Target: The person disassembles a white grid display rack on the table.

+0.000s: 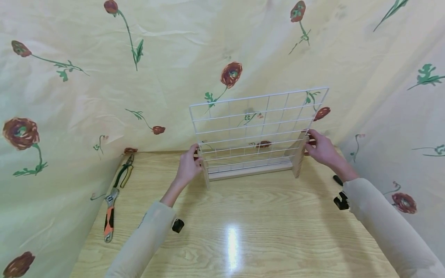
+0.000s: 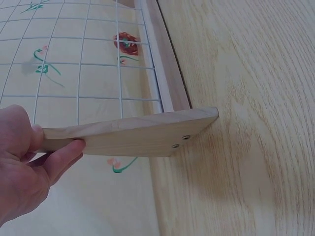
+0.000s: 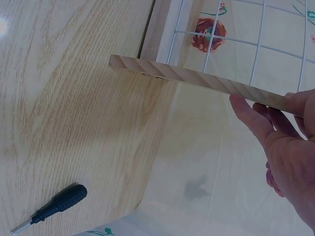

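A white wire grid (image 1: 259, 96) stands upright in a wooden frame near the back of the table. The frame has two side panels joined by a low wooden bar (image 1: 250, 171). My left hand (image 1: 187, 166) pinches the upper end of the left side panel (image 2: 133, 132) between thumb and fingers. Two screw heads (image 2: 186, 137) show on that panel's outer face, low down. On the other side, my right hand (image 1: 323, 148) grips the upper part of the right side panel (image 3: 192, 78), thumb inside and fingers along its outer face.
Pliers (image 1: 126, 172) and an adjustable wrench (image 1: 109, 216) with orange-black handle lie at the table's left edge. A black-handled screwdriver (image 3: 61, 201) lies to the right, partly behind my right arm in the head view. Flowered cloth (image 1: 174, 65) hangs behind and beside the wooden table (image 1: 274, 220).
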`<state>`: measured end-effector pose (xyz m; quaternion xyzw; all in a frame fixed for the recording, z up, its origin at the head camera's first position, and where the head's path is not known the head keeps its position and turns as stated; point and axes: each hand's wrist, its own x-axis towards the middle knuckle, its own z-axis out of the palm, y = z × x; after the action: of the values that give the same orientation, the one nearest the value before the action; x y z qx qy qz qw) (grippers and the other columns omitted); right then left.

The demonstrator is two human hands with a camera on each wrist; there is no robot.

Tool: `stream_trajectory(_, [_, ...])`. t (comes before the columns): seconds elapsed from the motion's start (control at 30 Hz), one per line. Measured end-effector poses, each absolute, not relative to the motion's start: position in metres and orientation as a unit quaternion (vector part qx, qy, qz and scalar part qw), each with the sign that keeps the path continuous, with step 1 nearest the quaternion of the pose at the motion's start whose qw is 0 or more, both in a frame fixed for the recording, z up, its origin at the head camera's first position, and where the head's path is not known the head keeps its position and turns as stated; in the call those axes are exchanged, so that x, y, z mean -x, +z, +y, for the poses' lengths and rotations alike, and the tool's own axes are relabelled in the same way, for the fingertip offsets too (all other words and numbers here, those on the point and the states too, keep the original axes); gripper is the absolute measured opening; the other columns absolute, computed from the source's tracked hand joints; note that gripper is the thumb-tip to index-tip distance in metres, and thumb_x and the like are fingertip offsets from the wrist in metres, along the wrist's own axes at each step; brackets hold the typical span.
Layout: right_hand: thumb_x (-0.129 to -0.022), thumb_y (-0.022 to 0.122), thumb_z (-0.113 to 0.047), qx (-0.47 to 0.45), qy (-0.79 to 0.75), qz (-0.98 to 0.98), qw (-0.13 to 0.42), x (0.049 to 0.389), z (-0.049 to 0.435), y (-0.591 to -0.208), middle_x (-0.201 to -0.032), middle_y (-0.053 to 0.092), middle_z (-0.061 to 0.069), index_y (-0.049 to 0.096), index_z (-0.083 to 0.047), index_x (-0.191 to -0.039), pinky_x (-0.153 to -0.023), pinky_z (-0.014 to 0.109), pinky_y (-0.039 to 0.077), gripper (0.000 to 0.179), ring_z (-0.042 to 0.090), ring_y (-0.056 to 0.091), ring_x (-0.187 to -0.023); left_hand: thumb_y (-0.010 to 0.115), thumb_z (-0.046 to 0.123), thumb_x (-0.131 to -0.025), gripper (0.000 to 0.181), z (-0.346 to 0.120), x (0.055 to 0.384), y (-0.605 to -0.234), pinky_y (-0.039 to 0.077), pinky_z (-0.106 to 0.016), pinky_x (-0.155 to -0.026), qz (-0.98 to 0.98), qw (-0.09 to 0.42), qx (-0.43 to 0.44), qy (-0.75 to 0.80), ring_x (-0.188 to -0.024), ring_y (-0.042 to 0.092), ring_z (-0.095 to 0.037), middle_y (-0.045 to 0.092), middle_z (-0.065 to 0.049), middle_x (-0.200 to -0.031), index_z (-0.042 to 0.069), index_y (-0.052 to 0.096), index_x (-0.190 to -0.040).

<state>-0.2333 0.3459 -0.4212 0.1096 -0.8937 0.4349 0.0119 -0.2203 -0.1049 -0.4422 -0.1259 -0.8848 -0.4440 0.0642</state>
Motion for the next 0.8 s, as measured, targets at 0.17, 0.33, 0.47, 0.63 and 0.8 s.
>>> stream_trajectory(0.17, [-0.096, 0.047, 0.011, -0.114, 0.432, -0.895, 0.013, 0.230, 0.345, -0.418, -0.128, 0.044, 0.044, 0.032, 0.016, -0.142, -0.074, 0.046, 0.059, 0.048, 0.062, 0.050, -0.113, 0.060, -0.017, -0.090, 0.045, -0.105, 0.219, -0.443, 0.061, -0.043, -0.078, -0.883, 0.067, 0.128, -0.446, -0.099, 0.067, -0.041, 0.062, -0.030, -0.118, -0.010, 0.050, -0.133])
stream_trajectory(0.33, [-0.097, 0.047, 0.010, -0.116, 0.423, -0.899, 0.009, 0.229, 0.346, -0.419, -0.128, 0.043, 0.043, 0.031, 0.015, -0.143, -0.075, 0.048, 0.059, 0.048, 0.061, 0.049, -0.114, 0.060, -0.017, -0.089, 0.045, -0.105, 0.217, -0.443, 0.061, -0.042, -0.077, -0.883, 0.066, 0.123, -0.447, -0.099, 0.067, -0.040, 0.062, -0.028, -0.120, -0.009, 0.050, -0.133])
stream_trajectory(0.47, [-0.097, 0.048, 0.009, -0.118, 0.421, -0.899, 0.014, 0.228, 0.345, -0.419, -0.127, 0.045, 0.043, 0.033, 0.015, -0.142, -0.072, 0.042, 0.061, 0.047, 0.061, 0.051, -0.112, 0.060, -0.018, -0.088, 0.046, -0.105, 0.215, -0.443, 0.061, -0.042, -0.078, -0.885, 0.069, 0.120, -0.445, -0.098, 0.068, -0.040, 0.063, -0.028, -0.119, -0.008, 0.051, -0.132])
stream_trajectory(0.63, [-0.096, 0.049, 0.010, -0.122, 0.420, -0.899, 0.024, 0.227, 0.344, -0.419, -0.124, 0.047, 0.043, 0.035, 0.015, -0.140, -0.067, 0.032, 0.062, 0.046, 0.060, 0.052, -0.109, 0.060, -0.019, -0.087, 0.047, -0.105, 0.212, -0.442, 0.061, -0.042, -0.078, -0.883, 0.070, 0.121, -0.447, -0.097, 0.068, -0.040, 0.064, -0.029, -0.116, -0.009, 0.051, -0.132])
stream_trajectory(0.8, [-0.097, 0.048, 0.011, -0.125, 0.421, -0.898, 0.024, 0.227, 0.344, -0.421, -0.123, 0.046, 0.044, 0.033, 0.016, -0.141, -0.069, 0.039, 0.061, 0.047, 0.061, 0.052, -0.109, 0.060, -0.019, -0.087, 0.045, -0.106, 0.209, -0.443, 0.061, -0.042, -0.078, -0.883, 0.071, 0.119, -0.448, -0.097, 0.068, -0.040, 0.064, -0.028, -0.114, -0.009, 0.051, -0.131])
